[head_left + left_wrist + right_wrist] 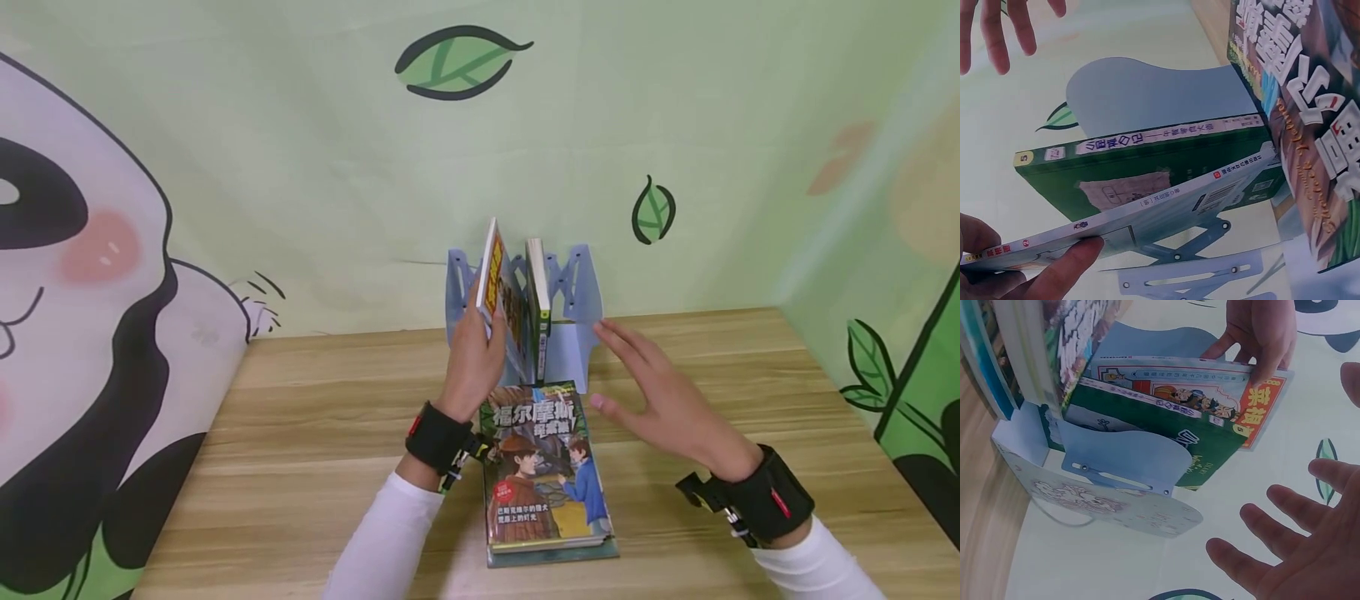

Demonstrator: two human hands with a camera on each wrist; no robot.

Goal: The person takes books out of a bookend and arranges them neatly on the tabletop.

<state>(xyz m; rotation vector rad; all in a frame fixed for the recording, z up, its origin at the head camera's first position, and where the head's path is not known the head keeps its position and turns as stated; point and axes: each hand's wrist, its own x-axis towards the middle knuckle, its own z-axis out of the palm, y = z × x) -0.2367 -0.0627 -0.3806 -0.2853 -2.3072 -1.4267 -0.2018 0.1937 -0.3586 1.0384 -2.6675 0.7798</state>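
My left hand [471, 358] grips a thin book [492, 271] with a pale spine and an orange-and-red cover, tilted inside a light blue folding book rack [587, 287]. Right of it, a thicker green book [1047, 181] stands upright in the rack; in the right wrist view the thin book [1260, 409] lies close along its far side. My right hand [667, 408] is beside the rack's right end panel, fingers extended and holding nothing. Whether a fingertip touches the panel cannot be told. In front of the rack lies a comic-style book [547, 492] on top of another.
Beneath the comic-style book, a teal-edged book [555, 557] shows at the front. The wood-grain table [315, 467] meets a pale green backdrop [300, 167] printed with leaves and a panda just behind the rack.
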